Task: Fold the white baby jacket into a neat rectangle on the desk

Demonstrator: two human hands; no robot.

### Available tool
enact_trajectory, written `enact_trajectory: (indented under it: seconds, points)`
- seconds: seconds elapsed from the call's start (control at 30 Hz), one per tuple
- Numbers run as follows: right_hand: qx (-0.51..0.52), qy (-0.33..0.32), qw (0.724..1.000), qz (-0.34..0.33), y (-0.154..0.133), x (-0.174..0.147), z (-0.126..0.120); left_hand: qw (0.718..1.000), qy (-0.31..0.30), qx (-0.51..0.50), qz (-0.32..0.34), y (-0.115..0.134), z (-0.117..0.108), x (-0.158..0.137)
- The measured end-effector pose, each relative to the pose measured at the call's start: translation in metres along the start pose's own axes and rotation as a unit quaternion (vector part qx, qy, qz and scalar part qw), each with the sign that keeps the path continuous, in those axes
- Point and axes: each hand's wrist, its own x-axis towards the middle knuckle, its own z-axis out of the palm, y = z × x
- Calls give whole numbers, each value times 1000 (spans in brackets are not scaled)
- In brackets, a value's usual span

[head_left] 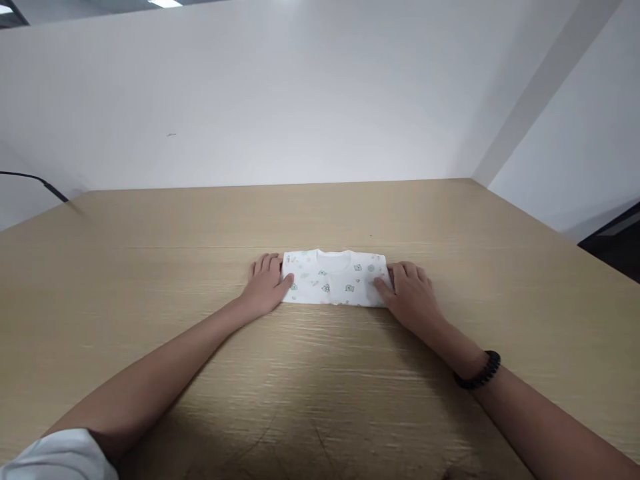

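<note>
Nearest the camera: a pale sleeve [63, 457] at the lower left corner, with the bare left forearm [150, 383] running from it toward frame centre. Right forearm [545, 413] enters at the lower right.

Largest item: light wood-grain tabletop [320, 213], filling the lower and middle frame. Behind it, a white wall [300, 100] spans the upper frame; a second white panel [575, 133] meets it at upper right.

Folded garment [335, 280], white with small greenish printed figures: lies flat on the tabletop at frame centre as a wide, low rectangle, scooped neckline at the middle of its upper edge.

Dark object [620, 243] cut off by the right edge; identity unclear.

Left hand [265, 285]: at the garment's left end, thumb on the printed face, other fingers loosely bent just outside the edge. Right hand [413, 293]: mirrors this at the right end, thumb on the cloth, fingers curved outside it. Neither is clenched; cannot tell whether the edges are pinched or merely touched.

Black ridged bracelet [485, 375] around the right wrist. Thin black cable [54, 191] at left. Bright ceiling light [165, 3] at top left. Smallest: faint wall mark [171, 135], upper left.
</note>
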Motion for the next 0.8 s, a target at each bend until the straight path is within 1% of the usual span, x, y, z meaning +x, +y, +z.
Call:
enact_trajectory:
  seconds: [0.1,0.17,0.23,0.3,0.33,0.37,0.4,0.43,0.47,0.5,0.53,0.57,0.6,0.63,0.67,0.7,0.73,0.77,0.8]
  points:
    - [-20,5,1000,18,-5,0,-2,995,34,-99,9,3,2,0]
    - [2,-4,1000,18,-8,0,-3,984,43,-170,1,4,4,1]
    - [55,-11,998,29,-10,0,-4,961,48,-273,-12,5,7,2]
    - [114,-14,993,40,-11,0,-5,918,56,-390,-31,7,10,2]
    - [137,-13,989,45,-12,0,-6,900,62,-430,-41,8,10,1]
    - [152,-13,987,51,-12,0,-8,891,65,-447,-47,9,8,1]
    - [160,-19,985,56,-12,-1,-11,890,65,-449,-51,9,5,-1]
    - [162,-38,985,53,-12,-2,-17,896,53,-438,-51,10,-1,-2]
    - [161,-70,984,39,-11,-5,-25,907,18,-417,-47,10,-10,-4]
    - [158,-114,981,14,-9,-9,-36,921,-40,-385,-40,10,-21,-6]
    - [154,-174,972,-28,-7,-13,-50,932,-121,-342,-32,11,-34,-9]
    - [151,-231,959,-69,-5,-19,-65,930,-225,-290,-23,13,-48,-13]
    - [142,-295,940,-101,-3,-26,-81,919,-323,-226,-15,16,-62,-18]
    - [127,-359,917,-114,-3,-33,-97,905,-395,-159,-16,21,-75,-24]
    - [116,-399,901,-122,-4,-40,-110,908,-408,-89,-19,28,-84,-32]
    - [98,-386,907,-138,-7,-47,-120,935,-355,-15,-15,37,-91,-41]
    - [66,-332,929,-150,-13,-53,-126,966,-254,47,6,48,-93,-50]
    - [42,-282,946,-155,-21,-59,-128,981,-171,87,25,59,-92,-60]
    - [29,-239,958,-158,-31,-63,-125,984,-137,100,58,70,-87,-69]
